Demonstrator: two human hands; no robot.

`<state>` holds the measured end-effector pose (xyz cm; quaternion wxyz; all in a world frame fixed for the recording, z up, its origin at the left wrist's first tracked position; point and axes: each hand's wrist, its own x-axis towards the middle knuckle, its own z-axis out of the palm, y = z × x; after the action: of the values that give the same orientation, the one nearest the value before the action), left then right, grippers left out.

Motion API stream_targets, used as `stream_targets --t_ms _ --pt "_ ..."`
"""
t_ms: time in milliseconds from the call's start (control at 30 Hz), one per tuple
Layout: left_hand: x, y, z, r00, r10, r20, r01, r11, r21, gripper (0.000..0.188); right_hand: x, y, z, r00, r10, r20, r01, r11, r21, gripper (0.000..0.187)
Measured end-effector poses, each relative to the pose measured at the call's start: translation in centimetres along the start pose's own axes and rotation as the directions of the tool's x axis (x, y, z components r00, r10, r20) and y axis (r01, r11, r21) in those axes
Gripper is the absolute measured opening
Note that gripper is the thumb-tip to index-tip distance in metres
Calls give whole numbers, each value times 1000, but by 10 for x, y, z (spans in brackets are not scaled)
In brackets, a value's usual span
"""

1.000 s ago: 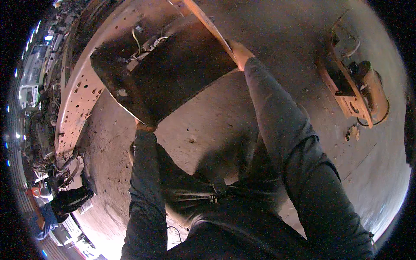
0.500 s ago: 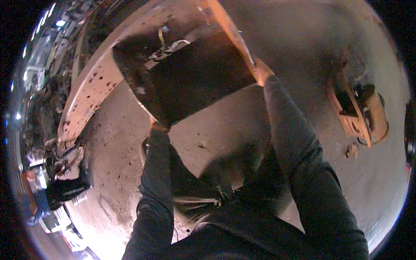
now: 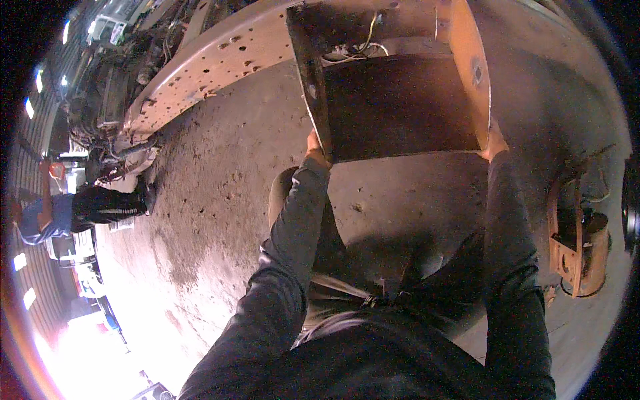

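Between my hands is a large, dark metal bracket (image 3: 403, 110) with a flat bottom panel and an upright plate at each side. The right plate is rusty orange and has a hole in it. My left hand (image 3: 317, 149) is closed round the near lower corner of the left plate. At the opposite near corner, my right hand (image 3: 496, 143) grips the bracket below the right plate. Its far side is up against a long brown frame rail (image 3: 230, 67) dotted with holes; whether they touch I cannot tell. A thin yellowish wire (image 3: 371, 32) hangs behind the bracket.
On the concrete floor (image 3: 207, 173) at the right lies a rusty cylindrical tank (image 3: 592, 257) with a strap-like bracket. Greasy vehicle parts (image 3: 110, 100) crowd the far left. Another person (image 3: 50, 217) in a blue top stands at the left edge, near a bright opening.
The bracket has gone from tilted to nearly level, and appears further right in the view. More of the frame rail and the other person now show at the left. Both hands keep their hold.
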<state>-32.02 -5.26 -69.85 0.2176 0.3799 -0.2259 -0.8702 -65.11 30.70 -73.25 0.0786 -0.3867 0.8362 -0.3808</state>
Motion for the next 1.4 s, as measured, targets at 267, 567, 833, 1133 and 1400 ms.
stream_targets --t_ms 267,567,833,1133,1400 --pt "7 -2 -3 996 83 -18 -81 990 118 45 0 12 -8 994 33 106 -14 985 -170 82" --pt "24 -1 -13 994 38 -99 -23 989 148 43 1 -2 -23 982 -77 173 122 956 -268 89" --pt "18 -2 -8 997 29 -70 -24 997 67 41 10 26 -10 970 87 227 -112 989 99 66" --pt "2 0 7 998 22 -55 -21 1000 17 42 5 20 -17 979 36 202 -7 989 -146 72" --pt "18 -5 -10 994 105 -38 -98 982 164 42 0 12 -17 973 73 217 -30 981 -192 77"
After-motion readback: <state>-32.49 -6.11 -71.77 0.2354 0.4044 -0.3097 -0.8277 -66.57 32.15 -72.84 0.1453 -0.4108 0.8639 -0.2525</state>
